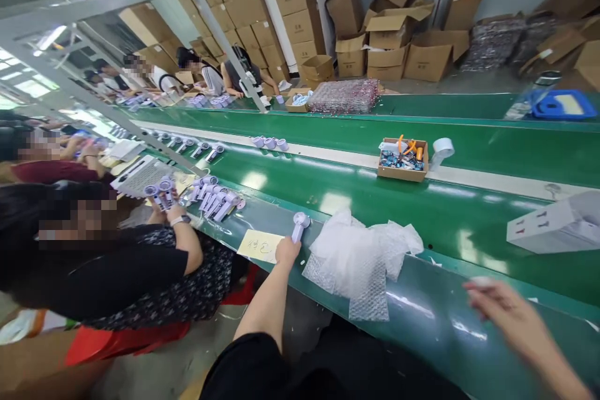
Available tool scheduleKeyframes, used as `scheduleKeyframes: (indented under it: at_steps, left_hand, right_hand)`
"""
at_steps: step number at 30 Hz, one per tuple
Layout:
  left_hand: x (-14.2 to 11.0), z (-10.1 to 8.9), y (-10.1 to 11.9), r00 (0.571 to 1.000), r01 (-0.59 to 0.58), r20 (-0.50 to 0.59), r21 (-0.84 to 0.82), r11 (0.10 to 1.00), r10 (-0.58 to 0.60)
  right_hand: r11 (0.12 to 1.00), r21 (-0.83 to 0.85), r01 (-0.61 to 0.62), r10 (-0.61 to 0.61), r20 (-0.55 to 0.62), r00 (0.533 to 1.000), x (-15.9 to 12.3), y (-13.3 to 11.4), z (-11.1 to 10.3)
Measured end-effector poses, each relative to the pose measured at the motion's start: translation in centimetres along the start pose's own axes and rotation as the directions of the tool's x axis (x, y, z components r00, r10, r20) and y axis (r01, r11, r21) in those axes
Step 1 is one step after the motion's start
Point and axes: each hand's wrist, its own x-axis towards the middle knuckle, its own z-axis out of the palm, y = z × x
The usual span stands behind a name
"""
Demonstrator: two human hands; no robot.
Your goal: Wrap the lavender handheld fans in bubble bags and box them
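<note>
My left hand (287, 252) grips the handle of a small lilac handheld fan (300, 225), its round head pointing away from me over the near edge of the green belt. Beside that hand lies a yellow paper note (259, 245) with handwriting. Between my hands is a loose pile of bubble wrap bags (349, 256) on the green work surface. My right hand (509, 309), smeared by motion, hovers over the surface at the right. Its fingers are drawn together, with a small whitish thing at their tips that is too blurred to name.
More lilac fans (218, 200) lie in a heap to the left, near a co-worker (140, 262) who holds two. Across the belt stand a cardboard tray (402, 159) of small parts, a tape roll (442, 151) and a white box (555, 225). A metal post (225, 31) rises at the left.
</note>
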Motion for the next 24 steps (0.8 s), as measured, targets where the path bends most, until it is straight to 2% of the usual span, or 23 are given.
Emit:
scheduleKeyframes:
  at_steps: [1, 3, 4, 6, 7, 8, 9, 11, 13, 14, 15, 16, 18, 21, 24]
  left_hand:
    - [-0.4, -0.2, 0.3, 0.999, -0.021, 0.043, -0.042, 0.999, 0.023]
    - [-2.6, 0.2, 1.0, 0.988, -0.065, 0.128, -0.137, 0.988, 0.083]
    - [-4.3, 0.7, 1.4, 0.979, -0.086, 0.169, -0.183, 0.979, 0.117]
    - [-8.4, 2.5, 2.0, 0.943, -0.137, 0.26, -0.268, 0.953, 0.209]
    - [-10.6, 3.6, 2.1, 0.908, -0.162, 0.322, -0.321, 0.933, 0.268]
    - [-12.5, 4.7, 2.1, 0.804, -0.191, 0.443, -0.438, 0.878, 0.396]
    - [-14.1, 5.7, 1.9, 0.672, -0.224, 0.54, -0.504, 0.834, 0.507]
    - [-16.0, 7.7, 1.3, 0.455, -0.441, 0.58, -0.513, 0.737, 0.676]
    - [-16.1, 9.3, 0.2, 0.269, -0.764, 0.609, -0.337, 0.55, 0.746]
    - [-15.7, 10.0, -0.3, 0.189, -0.881, 0.646, -0.221, 0.418, 0.74]
    - [-15.1, 10.7, -0.8, 0.126, -0.946, 0.695, -0.13, 0.296, 0.708]
    - [-14.4, 11.3, -1.3, 0.089, -0.974, 0.738, -0.075, 0.212, 0.669]
    - [-13.2, 12.4, -1.9, 0.058, -0.986, 0.786, -0.053, 0.16, 0.616]
    - [-12.5, 13.0, -1.8, 0.057, -0.977, 0.791, -0.081, 0.197, 0.61]
    - [-13.0, 12.8, -0.6, 0.079, -0.961, 0.763, -0.112, 0.252, 0.642]
  right_hand:
    - [0.998, -0.001, -0.06, 0.06, 0.087, 0.994, -1.2, 0.7, 2.8]
    - [0.973, 0.094, -0.21, 0.177, 0.276, 0.945, -2.9, 1.6, 8.8]
    - [0.942, 0.198, -0.27, 0.202, 0.306, 0.93, -3.4, 1.8, 11.6]
    - [0.823, 0.421, -0.383, 0.21, 0.4, 0.892, -3.7, 1.5, 16.0]
    - [0.759, 0.512, -0.402, 0.187, 0.421, 0.888, -3.5, 1.2, 17.4]
    - [0.709, 0.58, -0.4, 0.161, 0.42, 0.893, -3.2, 0.9, 18.2]
    - [0.682, 0.628, -0.376, 0.147, 0.385, 0.911, -2.9, 0.6, 18.3]
    - [0.681, 0.682, -0.268, 0.174, 0.206, 0.963, -2.2, 0.3, 17.1]
    - [0.709, 0.681, -0.182, 0.252, -0.003, 0.968, -1.8, 0.3, 14.5]
    - [0.724, 0.669, -0.168, 0.289, -0.073, 0.954, -1.9, 0.5, 13.0]
    - [0.738, 0.654, -0.167, 0.318, -0.12, 0.94, -2.2, 0.7, 11.5]
    - [0.749, 0.638, -0.178, 0.338, -0.138, 0.931, -2.7, 0.9, 10.1]
    - [0.761, 0.612, -0.213, 0.355, -0.12, 0.927, -4.2, 1.5, 8.0]
    - [0.767, 0.592, -0.248, 0.342, -0.05, 0.938, -7.4, 2.7, 6.5]
    - [0.735, 0.593, -0.33, 0.361, 0.07, 0.93, -10.8, 4.3, 6.9]
